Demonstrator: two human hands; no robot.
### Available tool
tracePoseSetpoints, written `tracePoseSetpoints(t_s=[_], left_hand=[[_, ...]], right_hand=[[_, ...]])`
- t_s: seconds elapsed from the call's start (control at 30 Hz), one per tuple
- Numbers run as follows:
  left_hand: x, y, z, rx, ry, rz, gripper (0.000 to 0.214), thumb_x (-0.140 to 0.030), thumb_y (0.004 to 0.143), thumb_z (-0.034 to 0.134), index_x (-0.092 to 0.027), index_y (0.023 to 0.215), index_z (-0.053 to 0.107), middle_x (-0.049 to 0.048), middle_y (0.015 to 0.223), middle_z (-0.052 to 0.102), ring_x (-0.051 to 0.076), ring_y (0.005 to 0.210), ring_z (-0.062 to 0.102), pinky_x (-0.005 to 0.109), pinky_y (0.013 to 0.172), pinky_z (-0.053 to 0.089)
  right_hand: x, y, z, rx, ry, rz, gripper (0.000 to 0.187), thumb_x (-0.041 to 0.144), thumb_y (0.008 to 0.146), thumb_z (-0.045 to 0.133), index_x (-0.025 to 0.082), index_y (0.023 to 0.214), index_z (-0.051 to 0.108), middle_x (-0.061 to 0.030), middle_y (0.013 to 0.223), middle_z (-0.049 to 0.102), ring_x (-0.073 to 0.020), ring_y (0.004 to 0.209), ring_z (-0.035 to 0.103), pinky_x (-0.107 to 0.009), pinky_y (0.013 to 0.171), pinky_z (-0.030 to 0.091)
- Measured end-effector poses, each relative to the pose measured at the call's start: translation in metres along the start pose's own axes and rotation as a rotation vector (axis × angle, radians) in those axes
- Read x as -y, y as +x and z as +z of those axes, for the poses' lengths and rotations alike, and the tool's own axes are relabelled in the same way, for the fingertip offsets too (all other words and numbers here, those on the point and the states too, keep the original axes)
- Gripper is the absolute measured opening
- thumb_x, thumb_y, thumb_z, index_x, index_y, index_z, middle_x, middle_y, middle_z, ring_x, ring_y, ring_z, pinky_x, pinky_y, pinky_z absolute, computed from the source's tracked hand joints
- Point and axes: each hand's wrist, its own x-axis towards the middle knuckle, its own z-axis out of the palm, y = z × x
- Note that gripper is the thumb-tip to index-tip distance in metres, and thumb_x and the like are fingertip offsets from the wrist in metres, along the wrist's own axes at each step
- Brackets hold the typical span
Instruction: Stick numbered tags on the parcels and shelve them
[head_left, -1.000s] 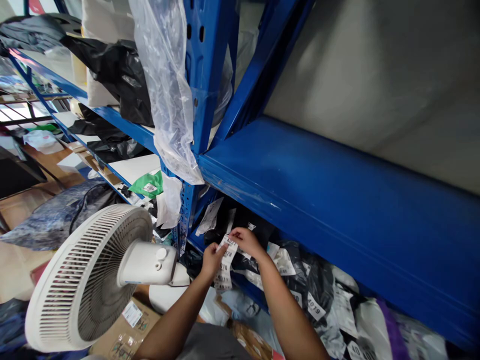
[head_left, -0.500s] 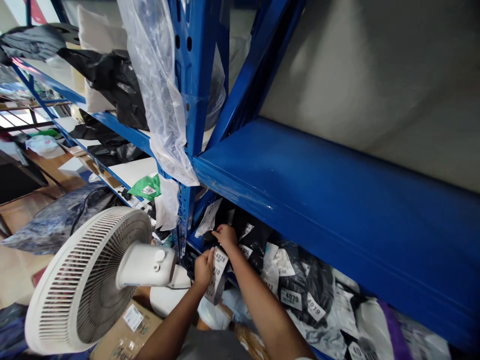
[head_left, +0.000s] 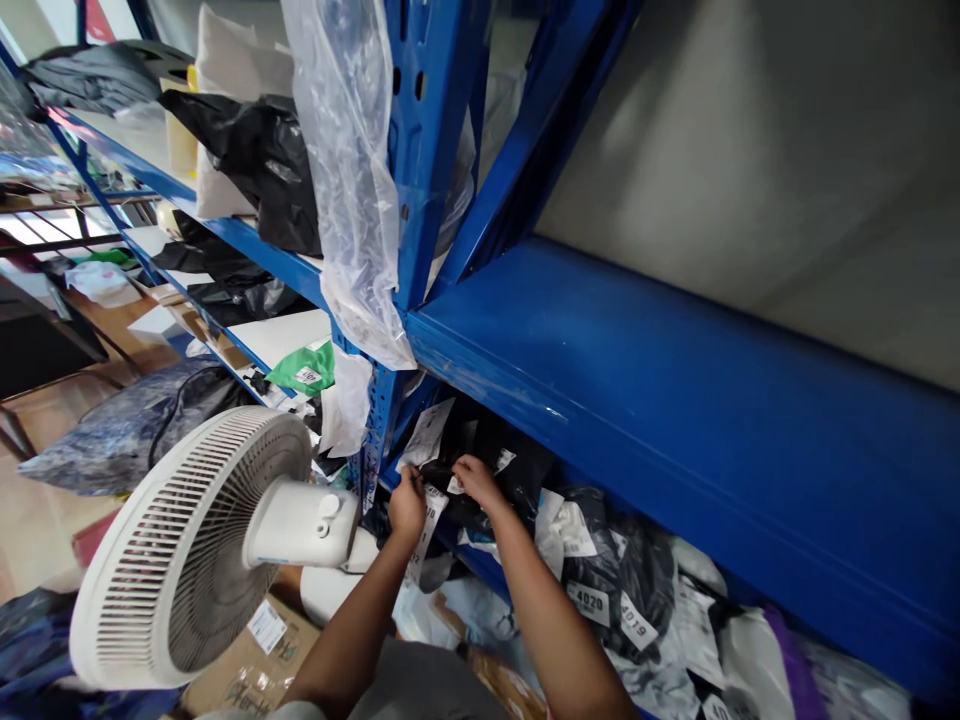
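White paper strip of printed number labels (head_left: pixel 426 535) hangs just below the middle of the frame, its upper end pinched in the person's left hand (head_left: pixel 407 508). Close by on the right, the right hand (head_left: pixel 478 484) has its fingertips bunched at a small white piece over the black plastic parcels (head_left: pixel 517 482); from where I stand I can't tell whether they grip it. Just above the left hand lies a creased white printed sheet (head_left: pixel 427 434). Toward the lower right, dark plastic packages bear white labels, one reading 4020 (head_left: pixel 588 603), its neighbour 4019 (head_left: pixel 637 622). Over them runs a broad blue metal shelf beam (head_left: pixel 675 430), crossing to the right edge. A round white plastic fan (head_left: pixel 187 560) fills the lower left, with a brown cardboard box (head_left: pixel 251 655) under it. Crumpled clear plastic sheeting (head_left: pixel 349 180) drapes the rack's post at upper centre-left.
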Motion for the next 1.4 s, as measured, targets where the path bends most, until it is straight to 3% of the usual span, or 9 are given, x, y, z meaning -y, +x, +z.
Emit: tracePoseSetpoints(t_s=[0.23, 0.33, 0.53, 0.67, 0.8, 0.93, 1.03, 1.2, 1.4], left_hand=[[0.000, -0.006, 0.001, 0.001, -0.011, 0.058, 0.020, -0.031, 0.094, 0.040, -0.024, 0.104, 0.055, 0.0061, 0.075, 0.069, 0.021, 0.067, 0.063, 0.025, 0.058, 0.033], [0.001, -0.005, -0.001, -0.004, -0.010, 0.047, 0.020, -0.031, 0.093, 0.041, -0.024, 0.104, 0.056, 0.0057, 0.074, 0.069, 0.021, 0.065, 0.063, 0.025, 0.057, 0.033], [0.006, -0.003, -0.005, 0.009, -0.005, -0.003, 0.023, -0.031, 0.093, 0.039, -0.024, 0.104, 0.058, 0.0073, 0.073, 0.068, 0.023, 0.064, 0.063, 0.027, 0.059, 0.036], [0.009, -0.011, -0.010, -0.001, -0.041, 0.008, 0.034, -0.041, 0.091, 0.047, -0.019, 0.115, 0.054, 0.0092, 0.075, 0.068, 0.025, 0.069, 0.064, 0.028, 0.061, 0.038], [0.007, -0.025, -0.021, 0.197, -0.269, 0.084, 0.048, -0.047, 0.062, 0.078, -0.011, 0.092, 0.066, 0.0077, 0.063, 0.064, 0.025, 0.066, 0.061, 0.029, 0.060, 0.037], [-0.012, -0.029, -0.026, 0.405, -0.522, 0.169, 0.036, -0.045, 0.054, 0.080, -0.014, 0.068, 0.067, 0.0027, 0.059, 0.062, 0.016, 0.055, 0.054, 0.026, 0.056, 0.037], [-0.032, -0.020, -0.018, 0.350, -0.751, 0.154, 0.042, -0.055, 0.064, 0.069, -0.016, 0.077, 0.062, -0.0014, 0.060, 0.058, 0.011, 0.053, 0.049, 0.023, 0.054, 0.036], [-0.052, 0.000, 0.001, 0.167, -0.920, 0.064, 0.044, -0.056, 0.060, 0.070, -0.019, 0.076, 0.052, -0.0059, 0.057, 0.053, 0.008, 0.050, 0.046, 0.021, 0.053, 0.037], [-0.052, 0.005, 0.016, 0.108, -0.998, -0.063, 0.052, -0.056, 0.051, 0.076, -0.018, 0.080, 0.055, -0.0024, 0.058, 0.061, 0.013, 0.050, 0.055, 0.025, 0.052, 0.043]], right_hand=[[0.020, -0.009, 0.002, -0.213, -0.071, -0.127, 0.019, 0.036, 0.073, 0.068, 0.021, 0.083, 0.062, -0.0076, 0.097, 0.062, -0.0208, 0.085, 0.061, -0.029, 0.074, 0.046], [0.021, -0.008, 0.004, -0.178, -0.076, -0.120, 0.013, 0.029, 0.076, 0.065, 0.020, 0.068, 0.060, -0.0063, 0.087, 0.063, -0.0174, 0.073, 0.061, -0.027, 0.068, 0.045], [-0.004, -0.007, -0.011, -0.133, -0.001, -0.054, 0.032, 0.034, 0.085, 0.048, 0.022, 0.056, 0.054, 0.0016, 0.048, 0.054, -0.0149, 0.048, 0.055, -0.024, 0.051, 0.040], [-0.007, -0.012, -0.023, -0.203, -0.035, -0.072, 0.018, 0.025, 0.075, 0.055, 0.023, 0.057, 0.053, 0.0008, 0.053, 0.057, -0.0169, 0.057, 0.059, -0.026, 0.059, 0.044], [0.002, -0.017, -0.031, -0.254, -0.082, -0.177, 0.010, 0.012, 0.067, 0.057, 0.022, 0.068, 0.061, -0.0062, 0.084, 0.065, -0.0233, 0.087, 0.062, -0.035, 0.084, 0.047], [0.005, -0.015, -0.035, -0.054, 0.002, -0.426, 0.051, -0.002, 0.064, 0.048, 0.022, 0.105, 0.066, -0.0070, 0.120, 0.062, -0.0219, 0.118, 0.053, -0.038, 0.103, 0.038], [-0.001, -0.007, -0.035, 0.112, 0.129, -0.383, 0.046, -0.001, 0.070, 0.043, 0.022, 0.102, 0.067, -0.0042, 0.102, 0.071, -0.0184, 0.101, 0.063, -0.034, 0.095, 0.045], [-0.014, 0.007, -0.034, 0.077, 0.180, -0.287, 0.029, 0.026, 0.089, 0.040, 0.018, 0.087, 0.068, -0.0043, 0.086, 0.072, -0.0193, 0.085, 0.066, -0.030, 0.077, 0.051], [-0.008, 0.012, -0.034, 0.007, 0.129, -0.290, 0.015, 0.027, 0.079, 0.060, 0.017, 0.088, 0.068, -0.0049, 0.089, 0.071, -0.0198, 0.086, 0.065, -0.030, 0.079, 0.050]])
